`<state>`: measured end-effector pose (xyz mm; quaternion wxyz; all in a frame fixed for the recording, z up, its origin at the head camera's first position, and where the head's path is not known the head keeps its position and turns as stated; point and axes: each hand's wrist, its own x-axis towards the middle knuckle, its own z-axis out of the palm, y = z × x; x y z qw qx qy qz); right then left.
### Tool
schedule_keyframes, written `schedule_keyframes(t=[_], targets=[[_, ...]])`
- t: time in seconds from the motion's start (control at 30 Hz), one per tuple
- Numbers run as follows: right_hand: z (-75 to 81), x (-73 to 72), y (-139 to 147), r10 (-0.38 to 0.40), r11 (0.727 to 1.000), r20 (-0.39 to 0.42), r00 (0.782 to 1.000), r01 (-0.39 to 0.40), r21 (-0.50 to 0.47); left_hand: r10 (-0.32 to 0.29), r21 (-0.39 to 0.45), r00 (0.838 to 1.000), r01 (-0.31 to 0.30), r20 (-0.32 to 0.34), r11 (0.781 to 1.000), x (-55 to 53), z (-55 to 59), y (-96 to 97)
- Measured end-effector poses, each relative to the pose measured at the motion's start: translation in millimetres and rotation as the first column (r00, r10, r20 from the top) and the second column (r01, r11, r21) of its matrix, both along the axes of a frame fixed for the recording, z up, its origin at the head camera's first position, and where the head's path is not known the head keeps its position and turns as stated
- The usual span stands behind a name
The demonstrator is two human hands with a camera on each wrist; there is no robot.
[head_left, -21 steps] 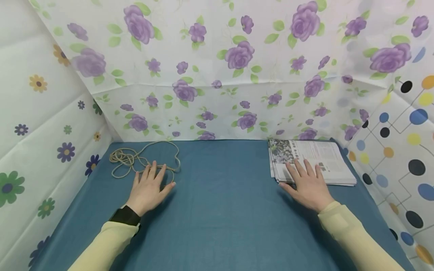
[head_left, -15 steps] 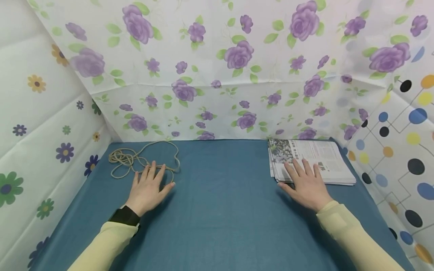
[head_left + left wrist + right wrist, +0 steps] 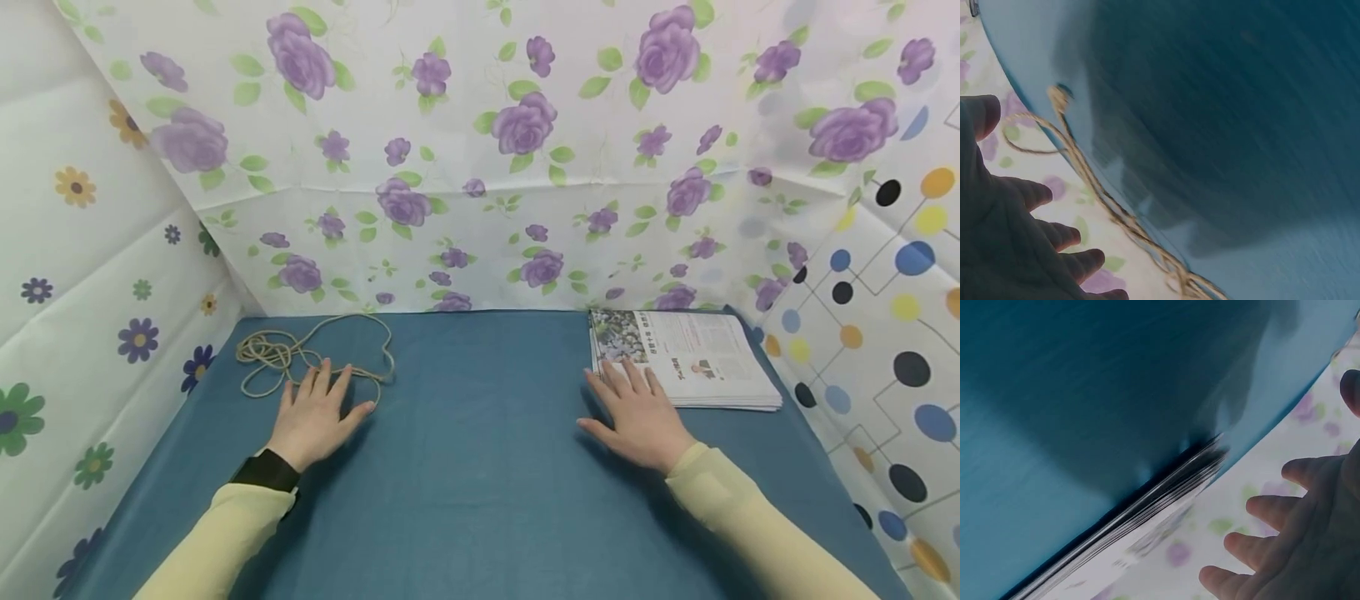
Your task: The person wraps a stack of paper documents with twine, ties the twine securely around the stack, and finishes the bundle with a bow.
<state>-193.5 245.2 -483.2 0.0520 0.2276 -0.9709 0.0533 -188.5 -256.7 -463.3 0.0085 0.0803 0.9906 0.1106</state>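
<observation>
My left hand [image 3: 311, 421] hovers palm down with straight, spread fingers, its fingertips overlapping the near side of a loosely coiled tan rope [image 3: 273, 354] in the head view. In the left wrist view the rope [image 3: 1100, 194] lies on the blue cloth beyond the fingers, and the hand holds nothing. My right hand [image 3: 637, 421] is likewise spread and holds nothing; its fingertips overlap the near left corner of a stack of folded newspapers [image 3: 705, 354]. The right wrist view shows the edges of the newspaper stack [image 3: 1147, 519] apart from the fingers.
A blue cloth [image 3: 472, 467] covers the table. Behind it hangs a white curtain [image 3: 465, 150] with purple roses. Floral sheeting [image 3: 105, 250] stands at the left, and dotted sheeting [image 3: 885, 333] at the right.
My right hand has moved left, off much of the newspaper stack. The left hand has shifted slightly left and stays spread. The rope and newspapers lie as before.
</observation>
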Motion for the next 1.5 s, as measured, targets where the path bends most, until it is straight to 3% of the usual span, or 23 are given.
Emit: schedule_keyframes(t=[0.3, 0.63, 0.8, 1.1, 1.3, 1.5], targets=[[9.0, 7.9, -66.8, 0.206, 0.977, 0.008, 0.979, -0.206, 0.051, 0.039, -0.034, 0.995, -0.036, 0.094, 0.999, -14.8, -2.9, -28.3], [9.4, 16.1, -126.3, 0.337, 0.937, 0.07, 0.939, -0.341, 0.07, 0.037, -0.033, 0.984, -0.032, 0.175, 0.999, -35.2, -6.8, -46.0], [7.5, 18.0, -136.1, 0.356, 0.93, 0.099, 0.929, -0.362, 0.06, -0.043, -0.034, 0.988, 0.049, 0.148, 0.998, -29.4, -13.1, -37.2], [5.3, 15.3, -127.6, 0.329, 0.941, 0.094, 0.94, -0.334, 0.047, -0.126, -0.08, 0.988, 0.133, 0.087, 0.988, -15.5, -11.9, -2.6], [1.8, 10.7, -123.4, 0.3, 0.952, 0.112, 0.947, -0.305, 0.029, -0.221, -0.082, 0.973, 0.225, 0.065, 0.971, -0.5, -12.2, 26.4], [0.1, 3.5, -130.1, 0.306, 0.95, 0.108, 0.946, -0.311, 0.027, -0.322, -0.085, 0.944, 0.328, 0.07, 0.941, 12.1, -10.8, 58.1]])
